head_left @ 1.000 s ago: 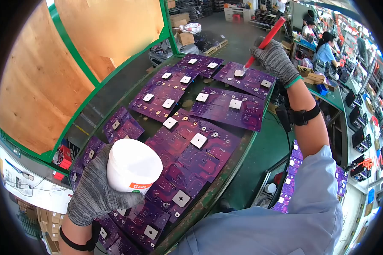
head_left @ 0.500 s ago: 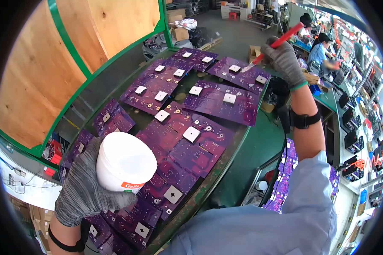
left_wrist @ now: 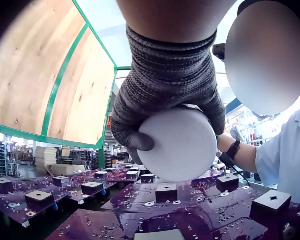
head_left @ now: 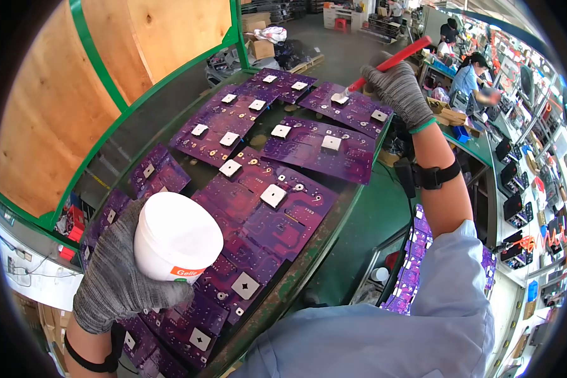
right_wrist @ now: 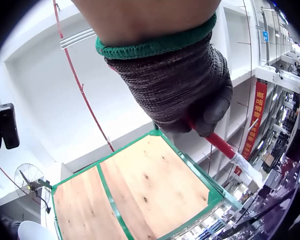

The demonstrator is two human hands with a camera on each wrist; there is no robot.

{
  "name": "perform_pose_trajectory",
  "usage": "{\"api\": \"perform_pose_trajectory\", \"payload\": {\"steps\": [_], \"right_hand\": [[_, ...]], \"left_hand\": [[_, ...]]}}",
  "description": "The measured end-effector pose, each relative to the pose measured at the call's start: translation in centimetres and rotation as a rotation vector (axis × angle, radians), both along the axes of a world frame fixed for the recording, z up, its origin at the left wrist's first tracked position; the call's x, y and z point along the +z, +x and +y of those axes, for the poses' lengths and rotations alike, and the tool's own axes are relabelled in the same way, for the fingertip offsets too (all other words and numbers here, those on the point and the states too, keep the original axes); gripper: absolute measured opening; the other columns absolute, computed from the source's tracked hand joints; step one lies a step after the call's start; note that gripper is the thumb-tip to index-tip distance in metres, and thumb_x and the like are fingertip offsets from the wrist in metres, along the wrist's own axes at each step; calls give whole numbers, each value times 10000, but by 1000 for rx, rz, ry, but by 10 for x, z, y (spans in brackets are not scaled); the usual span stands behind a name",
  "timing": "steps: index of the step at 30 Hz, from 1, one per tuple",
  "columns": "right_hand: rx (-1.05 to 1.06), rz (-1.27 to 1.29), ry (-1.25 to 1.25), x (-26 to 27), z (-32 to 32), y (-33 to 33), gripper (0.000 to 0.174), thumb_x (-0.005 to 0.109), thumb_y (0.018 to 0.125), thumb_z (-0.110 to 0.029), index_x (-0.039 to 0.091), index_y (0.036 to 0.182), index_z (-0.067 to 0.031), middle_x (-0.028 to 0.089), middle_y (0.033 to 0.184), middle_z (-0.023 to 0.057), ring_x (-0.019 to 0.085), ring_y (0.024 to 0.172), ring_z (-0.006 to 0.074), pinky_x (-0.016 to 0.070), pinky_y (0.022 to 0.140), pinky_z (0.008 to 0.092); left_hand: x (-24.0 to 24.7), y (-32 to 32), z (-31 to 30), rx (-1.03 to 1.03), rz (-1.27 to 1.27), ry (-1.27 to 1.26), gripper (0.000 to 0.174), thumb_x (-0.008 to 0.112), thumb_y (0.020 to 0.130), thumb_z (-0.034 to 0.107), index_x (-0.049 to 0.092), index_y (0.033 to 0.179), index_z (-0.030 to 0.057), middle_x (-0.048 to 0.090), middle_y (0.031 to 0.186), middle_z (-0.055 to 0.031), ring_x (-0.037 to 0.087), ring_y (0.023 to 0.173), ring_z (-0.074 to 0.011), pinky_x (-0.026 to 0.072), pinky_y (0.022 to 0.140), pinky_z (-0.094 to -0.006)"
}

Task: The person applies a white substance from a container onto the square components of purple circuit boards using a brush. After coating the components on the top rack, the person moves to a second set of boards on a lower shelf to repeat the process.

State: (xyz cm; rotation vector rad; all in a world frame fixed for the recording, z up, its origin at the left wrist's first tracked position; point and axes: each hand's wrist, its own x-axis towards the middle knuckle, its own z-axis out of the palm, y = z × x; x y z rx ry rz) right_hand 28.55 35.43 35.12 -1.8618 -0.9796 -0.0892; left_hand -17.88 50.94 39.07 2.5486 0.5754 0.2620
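Observation:
My gloved left hand grips a white tub with an orange-and-white label, over the near left part of the boards. In the left wrist view the tub's round base shows, with fingers wrapped about its side. My gloved right hand holds a brush by its red handle at the far right. The brush tip meets the white top of a square block on the back right purple circuit board. In the right wrist view the pale bristles lean down to that board.
Several purple circuit boards with square white-topped blocks cover the green workbench. A plywood panel in a green frame stands at the left. More boards lie low at the right. Seated people work at benches beyond.
Half a second ago the brush tip was off to the right of the block; now it is back on the block's top. The tub stays in my left hand, and the head view has shifted slightly.

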Motion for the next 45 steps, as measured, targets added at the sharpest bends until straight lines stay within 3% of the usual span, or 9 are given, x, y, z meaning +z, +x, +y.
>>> {"api": "perform_pose_trajectory", "payload": {"steps": [5, 7, 9, 15, 27, 37, 39, 41, 45], "right_hand": [[-58, 117, -24, 6, -14, -4, 188, 680, 899, -215, 618, 942, -43, 682, 735, 105, 658, 594, 203, 544, 569, 357], [-93, -384, -129, 2, -19, 13, 149, 678, 892, -181, 618, 915, -46, 666, 718, 106, 651, 591, 188, 529, 544, 340], [-37, 163, 51, 13, -29, -8, 150, 734, 884, -128, 645, 908, -10, 716, 846, 41, 671, 755, 118, 544, 635, 281], [289, 92, 83, -11, -36, 13, 212, 788, 850, -127, 715, 1016, -17, 725, 935, 53, 672, 913, 115, 557, 794, 265], [319, -46, 43, 1, -37, 5, 147, 749, 803, -88, 742, 935, -24, 718, 816, 31, 617, 714, 85, 526, 664, 256], [194, -184, -131, 17, -53, -9, 198, 739, 806, -118, 724, 978, -20, 724, 878, 84, 676, 826, 179, 553, 793, 318], [312, -251, 110, 32, -68, -45, 195, 749, 818, -123, 721, 980, -17, 718, 887, 76, 680, 798, 160, 556, 770, 307], [397, 84, 275, 49, -82, -100, 175, 729, 858, -114, 707, 985, 5, 705, 899, 92, 684, 749, 165, 565, 717, 302], [701, 65, 593, 41, -75, -166, 177, 766, 847, -63, 718, 1007, -2, 721, 922, 65, 688, 816, 145, 560, 709, 284]], "left_hand": [[1, -4, 4, 2, -20, 17, 1024, 953, 527, 369, 494, 1374, 23, 633, 1264, -163, 631, 1169, -293, 486, 1045, -429], [4, -5, 4, -30, 8, 24, 1038, 957, 530, 386, 487, 1379, 16, 623, 1283, -173, 619, 1193, -295, 474, 1063, -436], [4, -10, 6, -34, 7, 89, 1043, 957, 535, 395, 485, 1382, 12, 620, 1289, -177, 616, 1199, -296, 471, 1067, -437], [7, -9, 5, -60, 36, 160, 1075, 959, 547, 430, 467, 1400, 1, 615, 1296, -185, 615, 1203, -304, 474, 1066, -442], [4, -5, 6, -36, -22, 90, 1028, 953, 517, 398, 507, 1356, 4, 663, 1213, -172, 668, 1104, -296, 512, 1007, -425], [6, 4, -3, 21, -98, -163, 969, 927, 502, 323, 532, 1337, 30, 685, 1177, -137, 679, 1071, -253, 528, 954, -395], [0, 4, -1, -37, -141, -182, 948, 921, 514, 316, 529, 1325, 20, 690, 1160, -148, 687, 1056, -270, 535, 950, -400], [13, 2, -11, -120, -29, 329, 916, 899, 547, 318, 521, 1316, -4, 695, 1132, -181, 697, 1041, -307, 560, 930, -410], [-2, -4, 0, -120, -187, 311, 1024, 941, 548, 366, 471, 1391, 25, 650, 1235, -182, 666, 1113, -323, 523, 1006, -422]]}}
